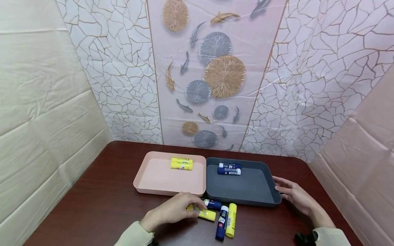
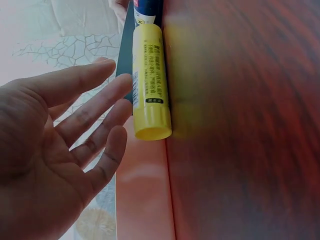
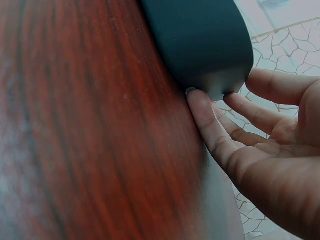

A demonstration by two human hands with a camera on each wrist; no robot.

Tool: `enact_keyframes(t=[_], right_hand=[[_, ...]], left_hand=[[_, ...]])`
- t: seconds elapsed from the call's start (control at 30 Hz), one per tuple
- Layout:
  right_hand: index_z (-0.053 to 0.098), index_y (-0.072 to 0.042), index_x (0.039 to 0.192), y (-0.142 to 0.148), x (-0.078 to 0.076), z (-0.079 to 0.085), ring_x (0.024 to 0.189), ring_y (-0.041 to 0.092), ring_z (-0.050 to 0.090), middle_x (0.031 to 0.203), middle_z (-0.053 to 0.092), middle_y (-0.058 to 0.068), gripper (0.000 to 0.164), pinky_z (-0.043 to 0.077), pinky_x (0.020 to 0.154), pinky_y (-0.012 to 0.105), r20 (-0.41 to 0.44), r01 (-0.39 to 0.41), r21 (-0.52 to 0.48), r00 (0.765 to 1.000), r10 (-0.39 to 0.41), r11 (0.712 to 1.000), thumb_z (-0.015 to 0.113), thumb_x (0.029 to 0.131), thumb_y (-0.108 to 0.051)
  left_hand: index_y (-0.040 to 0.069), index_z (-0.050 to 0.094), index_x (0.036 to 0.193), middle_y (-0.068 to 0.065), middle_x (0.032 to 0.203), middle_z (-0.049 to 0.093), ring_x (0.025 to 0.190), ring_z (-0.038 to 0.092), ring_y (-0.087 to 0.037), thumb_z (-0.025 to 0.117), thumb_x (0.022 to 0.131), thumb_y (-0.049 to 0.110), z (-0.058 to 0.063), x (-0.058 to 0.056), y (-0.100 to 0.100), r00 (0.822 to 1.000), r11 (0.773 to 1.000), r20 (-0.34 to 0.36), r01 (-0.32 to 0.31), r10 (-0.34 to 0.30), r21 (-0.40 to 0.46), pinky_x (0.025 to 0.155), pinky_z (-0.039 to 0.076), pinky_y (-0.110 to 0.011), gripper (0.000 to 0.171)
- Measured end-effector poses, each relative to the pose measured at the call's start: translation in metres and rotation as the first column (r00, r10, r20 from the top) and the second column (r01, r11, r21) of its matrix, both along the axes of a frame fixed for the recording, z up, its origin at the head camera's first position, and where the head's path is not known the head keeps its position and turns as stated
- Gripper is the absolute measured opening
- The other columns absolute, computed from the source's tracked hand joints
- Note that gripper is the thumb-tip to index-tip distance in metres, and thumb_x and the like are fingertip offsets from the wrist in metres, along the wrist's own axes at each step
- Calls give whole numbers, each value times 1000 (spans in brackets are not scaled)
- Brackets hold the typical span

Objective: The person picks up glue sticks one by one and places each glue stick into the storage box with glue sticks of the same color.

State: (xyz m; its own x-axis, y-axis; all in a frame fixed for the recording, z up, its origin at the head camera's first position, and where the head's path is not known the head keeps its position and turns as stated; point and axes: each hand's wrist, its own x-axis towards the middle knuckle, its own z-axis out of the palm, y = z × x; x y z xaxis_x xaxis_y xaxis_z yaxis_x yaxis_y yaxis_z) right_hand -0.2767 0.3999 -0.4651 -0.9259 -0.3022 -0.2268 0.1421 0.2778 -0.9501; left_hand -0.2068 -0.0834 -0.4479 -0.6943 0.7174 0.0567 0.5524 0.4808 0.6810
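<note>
My left hand [image 1: 180, 209] hovers with loosely bent fingers over a yellow glue stick [image 1: 207, 214] on the table. In the left wrist view its fingertips come close to that yellow glue stick [image 2: 151, 85], with the thumb apart from it. Behind lies a dark blue glue stick [image 1: 213, 204], partly hidden. To the right, another blue glue stick [image 1: 222, 223] and a yellow one [image 1: 231, 220] lie side by side. My right hand [image 1: 293, 195] touches the right end of the dark grey tray [image 1: 246, 188]; in the right wrist view its fingertips rest at the tray's corner [image 3: 215, 55].
A pink tray [image 1: 163, 179] stands left of the grey tray, holding two yellow glue sticks [image 1: 181, 163]. Two blue glue sticks [image 1: 229, 171] lie in the grey tray. Patterned cloth [image 1: 212, 112] hangs behind the dark red wooden table [image 1: 101, 201], with pale cloth at both sides.
</note>
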Motion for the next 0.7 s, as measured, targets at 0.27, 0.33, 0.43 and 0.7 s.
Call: enact_keyframes(t=[0.27, 0.33, 0.43, 0.7], right_hand=[[15, 4, 164, -1, 1, 3, 116, 9, 63, 156, 35, 29, 73, 54, 95, 32, 7, -4, -1, 1000, 4, 1000, 55, 110, -25], [15, 4, 164, -1, 0, 3, 116, 9, 63, 157, 34, 29, 73, 54, 96, 32, 12, -6, -4, 1000, 6, 1000, 55, 110, -25], [14, 4, 164, 0, 0, 2, 116, 8, 62, 158, 33, 29, 73, 54, 96, 32, 18, -5, -7, 1000, 5, 1000, 55, 110, -25], [15, 3, 164, -1, -1, -1, 116, 7, 63, 160, 32, 30, 73, 54, 96, 33, 24, 7, -3, 1000, -7, 1000, 55, 110, -25]], left_hand=[[23, 79, 110, 17, 96, 67, 88, 58, 6, 76, 94, 4, -3, 0, -1, 995, 998, -71, 70, -70, -5, 81, 51, -18, 25], [24, 78, 110, 16, 96, 65, 86, 57, 5, 77, 93, 4, -4, 0, -1, 994, 997, -74, 81, -82, -14, 79, 50, -17, 26], [26, 77, 113, 17, 102, 63, 89, 57, 4, 79, 92, 7, -4, 0, -3, 997, 997, -31, 74, -75, -31, 81, 51, -18, 28], [27, 77, 121, 20, 111, 66, 94, 58, 4, 80, 93, 13, -6, 0, -6, 995, 991, 34, 98, -96, -87, 84, 51, -20, 32]])
